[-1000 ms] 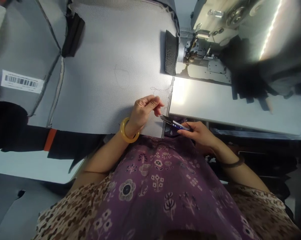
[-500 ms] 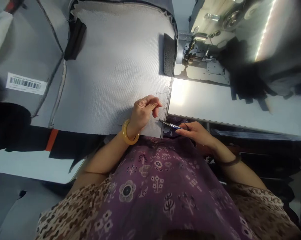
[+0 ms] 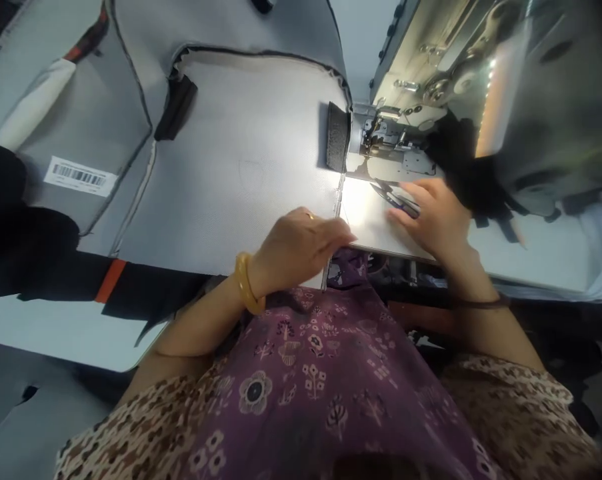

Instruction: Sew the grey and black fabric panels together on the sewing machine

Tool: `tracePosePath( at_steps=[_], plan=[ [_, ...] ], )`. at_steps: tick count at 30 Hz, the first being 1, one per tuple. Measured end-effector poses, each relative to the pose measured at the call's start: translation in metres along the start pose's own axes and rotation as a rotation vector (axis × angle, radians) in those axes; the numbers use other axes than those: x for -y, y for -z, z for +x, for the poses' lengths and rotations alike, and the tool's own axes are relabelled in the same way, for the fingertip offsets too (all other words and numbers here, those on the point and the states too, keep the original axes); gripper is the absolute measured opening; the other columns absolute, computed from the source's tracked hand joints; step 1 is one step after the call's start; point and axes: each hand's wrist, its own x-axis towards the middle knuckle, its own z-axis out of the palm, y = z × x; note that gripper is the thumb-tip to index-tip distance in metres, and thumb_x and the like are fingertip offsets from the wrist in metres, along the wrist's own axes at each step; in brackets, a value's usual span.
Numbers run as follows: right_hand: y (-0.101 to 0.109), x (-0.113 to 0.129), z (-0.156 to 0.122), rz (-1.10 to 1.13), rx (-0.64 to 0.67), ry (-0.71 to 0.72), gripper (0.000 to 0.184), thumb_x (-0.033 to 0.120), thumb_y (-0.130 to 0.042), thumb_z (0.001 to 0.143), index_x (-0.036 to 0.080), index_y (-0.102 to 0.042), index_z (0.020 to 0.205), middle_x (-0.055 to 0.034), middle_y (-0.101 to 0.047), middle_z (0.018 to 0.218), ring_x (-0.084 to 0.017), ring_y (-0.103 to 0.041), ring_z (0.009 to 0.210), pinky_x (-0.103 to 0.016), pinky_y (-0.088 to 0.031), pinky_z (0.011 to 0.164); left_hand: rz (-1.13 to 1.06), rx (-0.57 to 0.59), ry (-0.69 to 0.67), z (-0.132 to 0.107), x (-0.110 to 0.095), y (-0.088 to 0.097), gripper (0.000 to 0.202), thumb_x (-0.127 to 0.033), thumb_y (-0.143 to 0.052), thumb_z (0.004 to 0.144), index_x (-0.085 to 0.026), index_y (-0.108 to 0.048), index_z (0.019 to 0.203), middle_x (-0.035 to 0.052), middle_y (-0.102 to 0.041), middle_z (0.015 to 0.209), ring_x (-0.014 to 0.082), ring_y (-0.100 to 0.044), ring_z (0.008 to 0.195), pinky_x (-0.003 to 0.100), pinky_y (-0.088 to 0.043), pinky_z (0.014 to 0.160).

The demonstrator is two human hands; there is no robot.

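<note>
white tabletop (image 3: pixel 551 257) lies beneath snips (image 3: pixel 399 202) in fingers (image 3: pixel 421 189) of right hand (image 3: pixel 439 217)

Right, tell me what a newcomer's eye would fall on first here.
Likely the purple flowered garment at bottom centre and the yellow bangle around the left wrist. Then the large grey fabric piece filling the upper middle, and the sewing machine at upper right, with the right hand holding thread snips in front of it.
</note>
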Motion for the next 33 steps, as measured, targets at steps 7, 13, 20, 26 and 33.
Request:
tracePosePath(
  at_steps=[7,13,20,26,33],
  plan=[
    [-0.016,0.057,0.035,0.286,0.274,0.123,0.041,0.044,-0.03,0.093,0.019,-0.062,0.09,-0.0045,-0.062,0.077,-0.014,-0.053,0.067,-0.026,-0.034,0.058,0.169,0.092,-0.1,0.018,0.015,0.001,0.035,-0.036,-0.034,0.094,-0.018,-0.059,0.078,0.0008,-0.062,0.07,0.0107,-0.053,0.063,0.027,-0.041,0.07],
    [-0.029,0.049,0.052,-0.243,0.266,0.025,0.036,0.046,-0.04,0.088,0.018,-0.061,0.08,-0.009,-0.062,0.073,-0.019,-0.051,0.063,-0.028,-0.023,0.053,0.419,0.028,0.108,0.041,0.072,-0.03,0.027,-0.026,-0.04,0.091,-0.023,-0.059,0.109,0.0053,-0.05,0.13,0.0258,-0.04,0.123,0.056,-0.018,0.108],
    [-0.042,0.058,0.067,-0.035,0.199,-0.042,0.03,0.037,-0.043,0.083,0.02,-0.044,0.058,-0.0005,-0.039,0.052,-0.012,-0.03,0.05,-0.028,-0.02,0.052,0.468,0.144,0.163,0.025,0.1,-0.057,0.034,-0.02,-0.035,0.092,-0.029,-0.055,0.118,0.002,-0.041,0.139,0.0241,-0.034,0.13,0.061,-0.012,0.108],
    [-0.038,0.049,0.075,0.158,0.19,-0.086,0.038,0.027,-0.049,0.079,0.021,-0.022,0.053,0.004,-0.025,0.05,-0.01,-0.023,0.05,-0.027,-0.018,0.051,0.462,0.214,0.181,0.02,0.096,-0.056,0.039,-0.019,-0.033,0.092,-0.029,-0.051,0.124,0.0031,-0.038,0.141,0.0233,-0.031,0.132,0.061,-0.011,0.108],
    [-0.049,0.031,0.086,0.264,0.204,-0.159,0.042,0.027,-0.055,0.077,0.021,-0.023,0.05,0.005,-0.023,0.05,-0.009,-0.024,0.049,-0.026,-0.021,0.048,0.432,0.195,0.201,0.019,0.101,-0.06,0.041,-0.016,-0.032,0.09,-0.029,-0.05,0.124,0.0022,-0.04,0.14,0.0226,-0.03,0.132,0.058,-0.008,0.11]
  ],
)
